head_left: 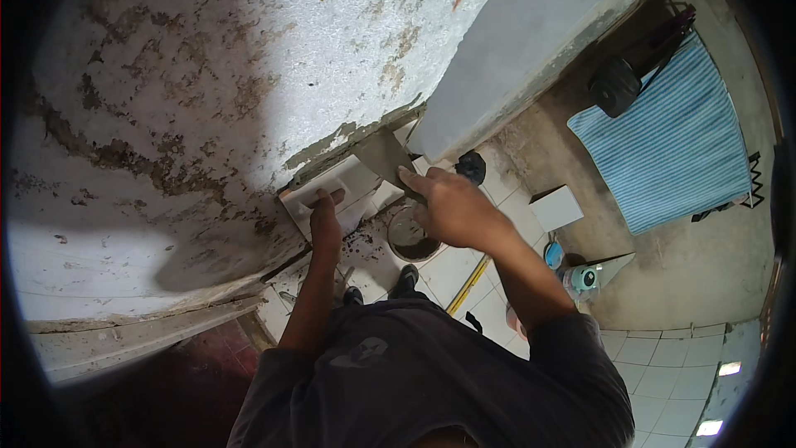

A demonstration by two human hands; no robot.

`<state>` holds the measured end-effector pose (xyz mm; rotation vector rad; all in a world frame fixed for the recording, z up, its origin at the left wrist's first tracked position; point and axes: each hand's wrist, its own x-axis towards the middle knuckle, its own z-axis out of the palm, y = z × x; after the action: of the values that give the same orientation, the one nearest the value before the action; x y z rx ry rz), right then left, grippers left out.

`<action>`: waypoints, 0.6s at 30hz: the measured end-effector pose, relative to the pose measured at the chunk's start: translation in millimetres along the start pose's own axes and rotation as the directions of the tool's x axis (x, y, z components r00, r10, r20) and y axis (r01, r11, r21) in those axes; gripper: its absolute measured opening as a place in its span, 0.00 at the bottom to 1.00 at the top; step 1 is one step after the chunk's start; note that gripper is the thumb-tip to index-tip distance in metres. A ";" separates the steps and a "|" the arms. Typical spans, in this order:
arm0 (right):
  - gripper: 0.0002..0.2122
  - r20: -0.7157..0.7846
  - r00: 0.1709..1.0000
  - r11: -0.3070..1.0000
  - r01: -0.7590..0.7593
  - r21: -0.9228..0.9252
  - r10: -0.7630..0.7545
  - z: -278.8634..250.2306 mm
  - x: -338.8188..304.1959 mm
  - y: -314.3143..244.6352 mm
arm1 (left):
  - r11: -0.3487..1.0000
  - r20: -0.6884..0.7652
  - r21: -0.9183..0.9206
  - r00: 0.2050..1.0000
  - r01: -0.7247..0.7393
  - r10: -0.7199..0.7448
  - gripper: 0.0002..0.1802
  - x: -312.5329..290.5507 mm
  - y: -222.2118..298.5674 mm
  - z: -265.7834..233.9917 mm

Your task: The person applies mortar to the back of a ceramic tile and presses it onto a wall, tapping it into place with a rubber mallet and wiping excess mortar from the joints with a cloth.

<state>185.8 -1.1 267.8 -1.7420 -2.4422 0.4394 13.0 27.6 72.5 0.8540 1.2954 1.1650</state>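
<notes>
Near the middle of the frame the left hand (325, 214) presses flat, fingers spread, against a white tile (332, 192) held up to the foot of the rough, patchy wall (207, 91), apparently to keep it seated. Just right of it the right hand (452, 207) has its fingers curled shut around the handle of a trowel (383, 158), blade angled up toward the wall's broken edge above the tile, as if working mortar there. Below the hands, on the tiled floor (663, 361), a round bucket of grey mix (412, 235) stands within easy reach. A striped blue mat (676, 145) lies at upper right.
</notes>
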 end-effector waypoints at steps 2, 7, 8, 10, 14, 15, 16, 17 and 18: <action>0.24 0.002 1.000 0.999 0.028 0.015 -0.029 -9.0 -4.7 4.5 | 1.000 -0.009 -0.021 1.000 0.018 -0.018 0.37 0.5 -0.6 -0.3; 0.22 -0.087 0.996 0.913 0.052 0.404 -0.018 20.3 -30.6 48.0 | 0.999 0.015 -0.002 0.999 0.032 -0.032 0.37 -0.5 -0.9 -4.6; 0.21 0.015 0.989 0.674 -0.110 0.730 0.146 29.8 -38.3 57.8 | 0.999 0.030 0.007 0.999 0.042 -0.043 0.37 -1.5 0.7 -3.2; 0.21 0.201 0.932 0.187 -0.265 0.946 0.303 54.1 -43.3 79.4 | 0.998 0.043 0.044 0.998 0.039 -0.041 0.37 -0.1 -1.9 -4.3; 0.18 0.298 0.888 0.044 -0.333 0.942 0.350 99.8 -32.1 128.6 | 0.997 0.063 0.074 0.998 -0.021 0.017 0.38 6.2 -15.6 -10.8; 0.18 0.293 0.885 0.022 -0.322 0.946 0.361 98.1 -26.0 134.5 | 0.995 0.081 0.095 0.997 -0.023 0.015 0.38 6.6 -15.0 -10.8; 0.18 0.342 0.881 0.061 -0.380 0.923 0.327 95.2 -18.6 140.1 | 0.997 0.067 0.082 0.998 -0.006 0.001 0.38 6.4 -13.5 -10.3; 0.18 0.393 0.870 0.101 -0.438 0.893 0.296 94.2 -14.8 146.8 | 0.998 0.053 0.069 0.998 0.014 -0.018 0.38 5.3 -13.3 -10.2; 0.18 0.388 0.868 0.077 -0.430 0.900 0.309 109.2 -10.4 165.5 | 0.996 0.073 0.090 0.997 0.014 -0.021 0.38 3.5 -11.5 -9.8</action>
<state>311.6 20.2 115.7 -1.5227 -0.9319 1.7146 4.8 26.8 59.3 0.9406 1.2997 1.0584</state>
